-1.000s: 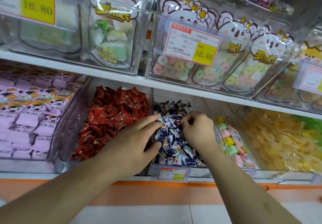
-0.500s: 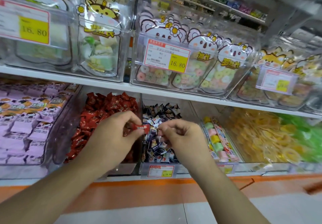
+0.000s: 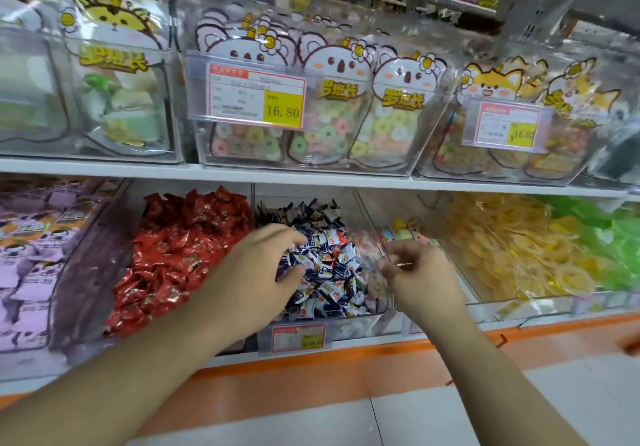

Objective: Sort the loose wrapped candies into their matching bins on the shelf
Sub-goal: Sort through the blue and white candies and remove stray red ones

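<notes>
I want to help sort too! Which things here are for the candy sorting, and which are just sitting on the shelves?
For the sorting:
left hand, reaching into the blue-and-white candies
right hand, fingers curled at the clear bin wall
red candies

Just sitting there:
purple packets
yellow candies
animal bags on the upper shelf
price tag

The blue-and-white candies lie heaped in the clear middle bin on the lower shelf. Just left of that bin, the red candies make a big shiny pile in their own bin. A few reddish wrappers peek out among the blue-and-white ones.
</notes>
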The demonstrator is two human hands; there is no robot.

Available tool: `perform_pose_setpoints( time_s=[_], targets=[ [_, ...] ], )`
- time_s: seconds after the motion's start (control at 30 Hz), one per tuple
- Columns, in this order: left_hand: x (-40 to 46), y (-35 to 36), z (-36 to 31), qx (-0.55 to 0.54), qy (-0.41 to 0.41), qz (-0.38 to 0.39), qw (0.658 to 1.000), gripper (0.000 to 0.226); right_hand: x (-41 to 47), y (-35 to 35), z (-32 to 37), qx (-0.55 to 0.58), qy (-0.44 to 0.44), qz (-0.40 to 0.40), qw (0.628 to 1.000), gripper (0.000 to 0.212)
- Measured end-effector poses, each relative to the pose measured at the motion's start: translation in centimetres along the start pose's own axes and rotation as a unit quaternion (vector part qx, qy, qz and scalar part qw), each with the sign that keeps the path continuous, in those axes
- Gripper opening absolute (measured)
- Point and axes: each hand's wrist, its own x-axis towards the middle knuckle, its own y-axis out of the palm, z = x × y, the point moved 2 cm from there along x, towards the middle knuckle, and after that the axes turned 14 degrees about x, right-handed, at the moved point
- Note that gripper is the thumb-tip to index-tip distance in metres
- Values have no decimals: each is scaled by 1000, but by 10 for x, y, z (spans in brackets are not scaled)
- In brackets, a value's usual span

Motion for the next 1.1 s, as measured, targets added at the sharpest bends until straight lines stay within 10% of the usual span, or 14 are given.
perform_pose_setpoints(
  time_s=[0.5,0.77,1.1],
  targets=[
    [133,108,-12,44,-17,143,989,47,16,-2,-25,95,-14,39,995,17],
    [126,97,-5,86,9,39,996,1,13,-1,-22,106,-11,41,993,20],
    [95,41,-1,-55,-62,-55,995,5,7,-2,-3,-18,-32,28,999,11]
  ],
)
